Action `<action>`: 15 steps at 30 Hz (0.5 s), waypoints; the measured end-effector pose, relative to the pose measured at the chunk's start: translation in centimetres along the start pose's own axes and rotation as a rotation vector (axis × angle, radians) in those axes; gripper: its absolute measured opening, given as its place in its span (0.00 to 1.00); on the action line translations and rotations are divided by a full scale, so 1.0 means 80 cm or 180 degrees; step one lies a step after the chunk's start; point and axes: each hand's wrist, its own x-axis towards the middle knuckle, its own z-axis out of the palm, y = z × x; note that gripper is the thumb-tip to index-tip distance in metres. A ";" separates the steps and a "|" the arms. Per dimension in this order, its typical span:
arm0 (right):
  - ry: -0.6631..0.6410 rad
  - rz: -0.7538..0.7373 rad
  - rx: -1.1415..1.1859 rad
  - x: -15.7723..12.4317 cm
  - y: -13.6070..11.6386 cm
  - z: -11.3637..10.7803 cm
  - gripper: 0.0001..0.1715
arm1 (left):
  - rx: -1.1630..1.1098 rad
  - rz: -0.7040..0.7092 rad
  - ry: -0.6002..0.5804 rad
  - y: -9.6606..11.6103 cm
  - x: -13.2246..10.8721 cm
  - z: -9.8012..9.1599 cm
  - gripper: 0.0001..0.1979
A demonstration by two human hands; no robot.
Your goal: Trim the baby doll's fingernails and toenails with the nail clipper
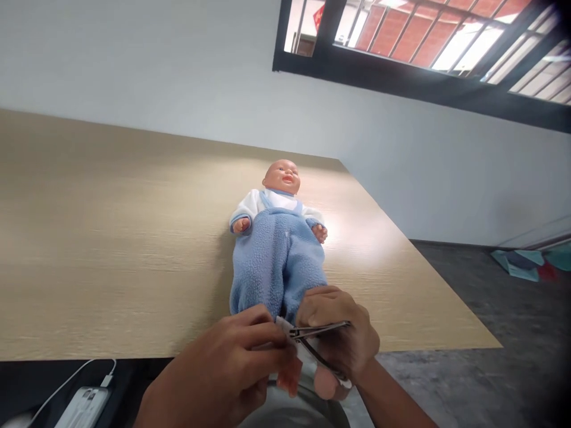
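A baby doll in blue fleece overalls with white sleeves lies on its back on the wooden table, head away from me. Over its lower legs, my right hand is closed on nail clippers, whose two metal arms stand apart. The jaws meet a small whitish piece beside my left fingertips. My left hand is closed in a pinch there; what exactly it grips is partly hidden. Below the fingers show an orange piece and a pinkish rounded shape that I cannot make out. The doll's feet are not plainly seen.
The wooden table ends in front of my hands and at the right. Under its front edge at lower left lies a white device with a cable. A pale wall and barred window stand behind. Coloured items lie on the floor.
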 end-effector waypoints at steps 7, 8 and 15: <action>0.0146 -0.0199 0.0086 -0.010 0.010 0.008 0.30 | 0.0337 -0.0134 -0.0276 0.009 0.005 0.005 0.17; 0.0199 -0.0210 0.0099 -0.010 0.011 0.009 0.30 | 0.0404 -0.0157 -0.0308 0.010 0.005 0.006 0.15; 0.0352 -0.0172 -0.0036 -0.020 0.014 0.010 0.31 | 0.0691 -0.0173 -0.0343 0.014 0.007 0.003 0.09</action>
